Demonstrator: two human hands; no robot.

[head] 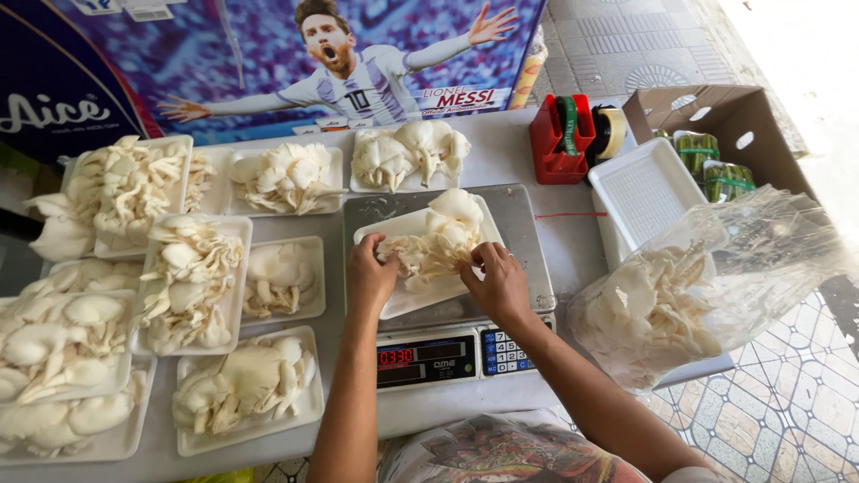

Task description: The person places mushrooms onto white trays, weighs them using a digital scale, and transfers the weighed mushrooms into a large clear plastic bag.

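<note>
Both hands work on mushrooms (438,240) in a white tray (404,300) on the scale (447,344). The left hand (371,273) curls loosely on the near-left clump; the right hand (497,279) pinches a piece. A bag (707,286) of mushrooms lies right.

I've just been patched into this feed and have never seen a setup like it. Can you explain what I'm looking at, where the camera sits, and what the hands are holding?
There is no machine: these are a person's two bare hands, filmed by one camera worn on the head, looking down. The left hand and right hand both touch a heap of pale oyster mushrooms on a white foam tray, which rests on a digital scale. Around it on the grey table lie more filled mushroom trays, a stack of empty trays, a red tape dispenser, a cardboard box and a clear plastic bag of mushrooms.
</note>
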